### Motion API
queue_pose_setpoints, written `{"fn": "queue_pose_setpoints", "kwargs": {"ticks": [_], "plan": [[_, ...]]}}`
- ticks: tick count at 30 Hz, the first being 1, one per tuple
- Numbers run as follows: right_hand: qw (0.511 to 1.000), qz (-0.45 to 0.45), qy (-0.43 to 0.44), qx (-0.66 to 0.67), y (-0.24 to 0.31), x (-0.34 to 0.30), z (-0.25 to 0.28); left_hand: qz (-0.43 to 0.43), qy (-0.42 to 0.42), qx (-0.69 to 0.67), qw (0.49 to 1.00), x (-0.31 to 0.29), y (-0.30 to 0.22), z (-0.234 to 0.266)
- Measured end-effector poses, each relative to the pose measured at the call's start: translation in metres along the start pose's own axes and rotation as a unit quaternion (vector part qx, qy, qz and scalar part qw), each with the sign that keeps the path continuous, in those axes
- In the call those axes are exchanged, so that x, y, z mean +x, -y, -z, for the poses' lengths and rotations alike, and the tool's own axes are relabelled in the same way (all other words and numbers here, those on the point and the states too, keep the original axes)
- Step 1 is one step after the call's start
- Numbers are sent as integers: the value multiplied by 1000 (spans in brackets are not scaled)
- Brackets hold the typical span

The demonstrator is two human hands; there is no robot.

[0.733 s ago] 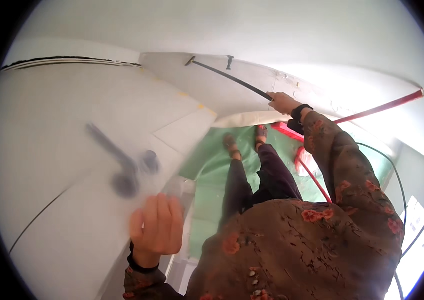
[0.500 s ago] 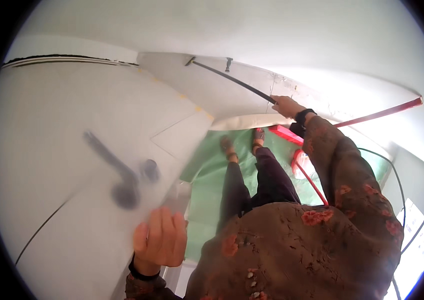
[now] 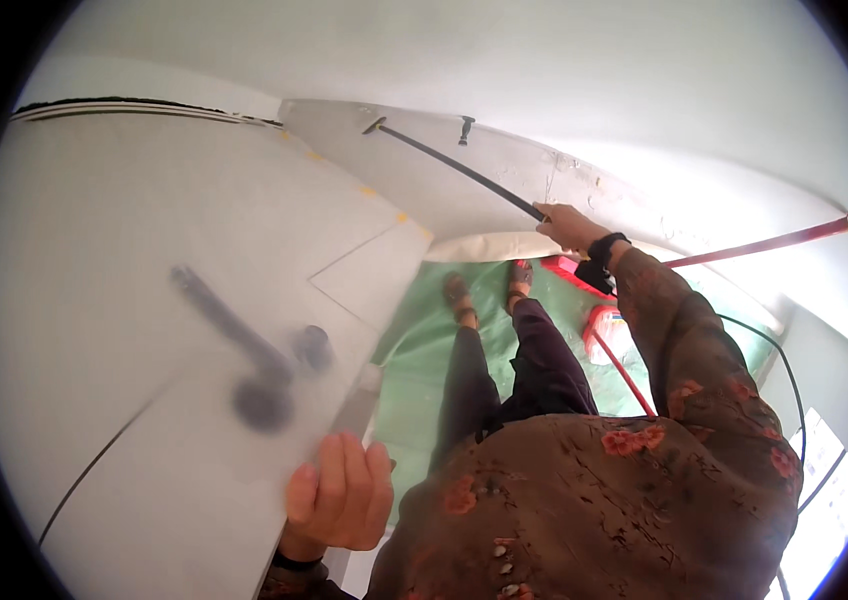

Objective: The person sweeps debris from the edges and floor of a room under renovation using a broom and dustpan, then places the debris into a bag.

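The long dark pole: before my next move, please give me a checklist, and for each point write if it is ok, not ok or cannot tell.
1. Right hand closed around the long dark pole: ok.
2. Left hand off the pole: ok; its fingers are curled.
3. Left hand holding nothing: cannot tell, the palm is hidden.
4. Pole's head pressed against the wall: cannot tell from this angle.
5. Both feet on the green floor sheet: ok.
6. Nothing lying close to the feet: not ok, a red object lies beside the right one.
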State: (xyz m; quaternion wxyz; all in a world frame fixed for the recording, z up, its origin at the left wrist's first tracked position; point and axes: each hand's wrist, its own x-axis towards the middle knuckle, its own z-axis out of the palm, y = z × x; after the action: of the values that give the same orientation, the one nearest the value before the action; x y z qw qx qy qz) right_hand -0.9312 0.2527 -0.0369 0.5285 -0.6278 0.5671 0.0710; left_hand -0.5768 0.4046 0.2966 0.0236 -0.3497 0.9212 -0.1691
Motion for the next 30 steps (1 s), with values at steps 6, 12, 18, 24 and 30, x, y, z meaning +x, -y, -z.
{"fn": "queue_pose_setpoints", "kwargs": {"ticks": [6,12,18,24,30], "plan": [[961,-34,115,250,40,31,-37,16,8,3,1000,-5,1,1],[897,293,118,309,109,111,-73,20,37,3,999,-12,1,5],[622,-40,312,717,192,177,-91,43,31,14,999,-28,-5,-2],[524,-73,364,766,213,223,-106,37,110,13,993,-34,-2,16],[478,-50,393,784,237,257,-121,36,169,0,985,-50,0,15]]}}
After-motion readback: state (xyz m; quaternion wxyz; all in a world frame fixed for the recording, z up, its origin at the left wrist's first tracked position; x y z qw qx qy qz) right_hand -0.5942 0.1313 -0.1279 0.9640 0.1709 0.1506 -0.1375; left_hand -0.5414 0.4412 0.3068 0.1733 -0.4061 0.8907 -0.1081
